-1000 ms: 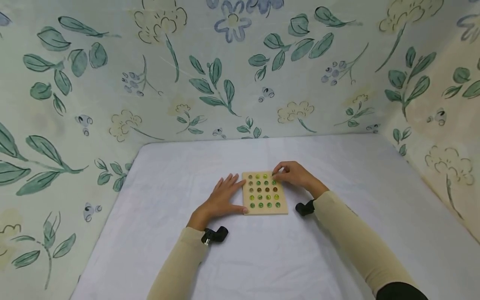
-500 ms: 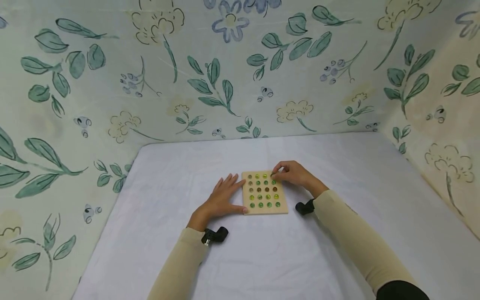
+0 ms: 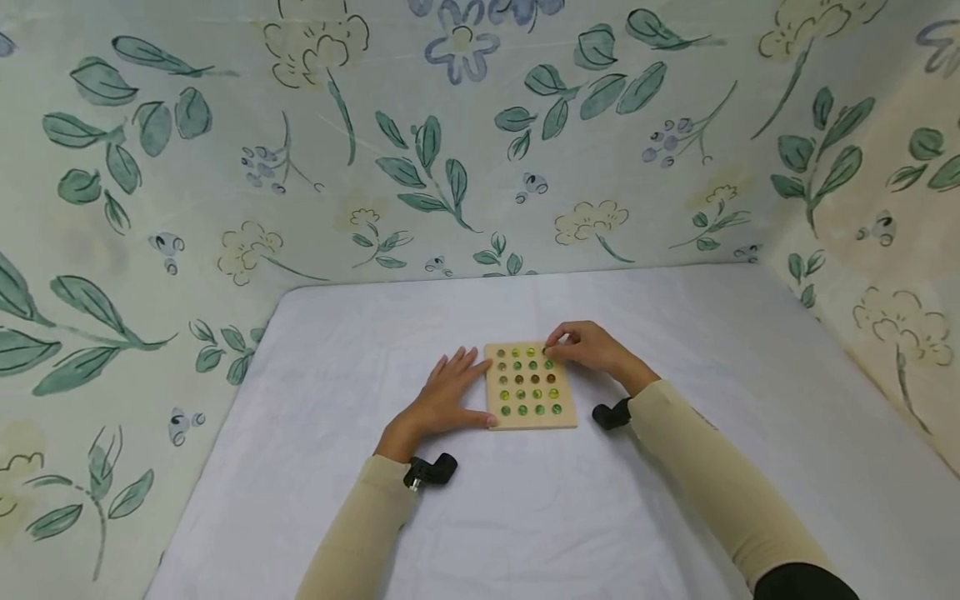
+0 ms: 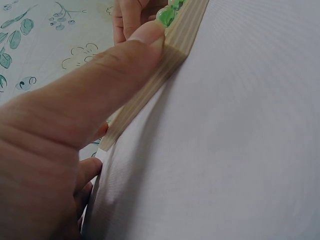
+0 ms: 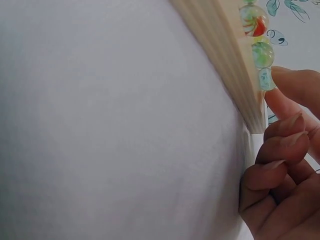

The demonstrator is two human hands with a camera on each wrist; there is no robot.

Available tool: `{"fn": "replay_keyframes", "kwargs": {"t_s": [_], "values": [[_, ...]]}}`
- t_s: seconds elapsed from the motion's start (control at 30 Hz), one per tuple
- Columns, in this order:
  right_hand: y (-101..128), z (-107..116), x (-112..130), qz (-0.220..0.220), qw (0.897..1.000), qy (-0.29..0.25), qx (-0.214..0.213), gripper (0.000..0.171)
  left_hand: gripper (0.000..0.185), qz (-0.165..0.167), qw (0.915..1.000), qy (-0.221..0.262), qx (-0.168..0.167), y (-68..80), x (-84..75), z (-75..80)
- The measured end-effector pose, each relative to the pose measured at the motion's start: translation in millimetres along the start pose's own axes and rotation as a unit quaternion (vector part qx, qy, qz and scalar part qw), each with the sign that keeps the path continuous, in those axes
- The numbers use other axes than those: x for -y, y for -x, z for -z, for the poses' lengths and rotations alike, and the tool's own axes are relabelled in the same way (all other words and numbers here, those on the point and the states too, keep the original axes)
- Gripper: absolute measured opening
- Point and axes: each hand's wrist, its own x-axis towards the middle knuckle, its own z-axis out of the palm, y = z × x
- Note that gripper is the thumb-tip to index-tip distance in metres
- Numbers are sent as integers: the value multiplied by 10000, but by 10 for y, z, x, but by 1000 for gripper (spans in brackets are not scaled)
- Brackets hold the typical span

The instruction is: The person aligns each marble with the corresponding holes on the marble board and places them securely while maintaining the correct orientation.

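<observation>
Nothing moved: marble (image 3: 547,354) in right grip (image 3: 592,348)

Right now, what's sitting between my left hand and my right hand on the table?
In the head view, the wooden board with its marbles lies between them: the left hand rests against its left edge, and the right hand is at its far right corner.

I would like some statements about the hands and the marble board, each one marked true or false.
1. The left hand rests flat against the left edge of the wooden board. True.
2. The right hand is at the board's near left corner. False: it is at the far right corner, fingertips at a marble.
3. The board lies on a white cloth. True.
4. The marbles are all red. False: mostly green, yellow and brown.
</observation>
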Motion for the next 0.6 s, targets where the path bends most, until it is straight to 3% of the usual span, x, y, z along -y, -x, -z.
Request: {"fn": "replay_keyframes", "kwargs": {"t_s": [0.2, 0.4, 0.5, 0.6], "values": [[-11, 9, -32, 38, 9999, -5, -123, 21, 98, 0, 9999, 148, -42, 4, -8, 16], [25, 21, -39, 118, 9992, -53, -367, 22, 83, 191, 9979, 546, -303, -3, -31, 42], [105, 27, -27, 263, 9977, 132, -604, 20, 77, 263, 9962, 615, -549, 10, -66, 89], [207, 48, 14, 553, 9931, 475, -923, 21, 74, 313, 9940, 387, -972, 18, -108, 164]]}}
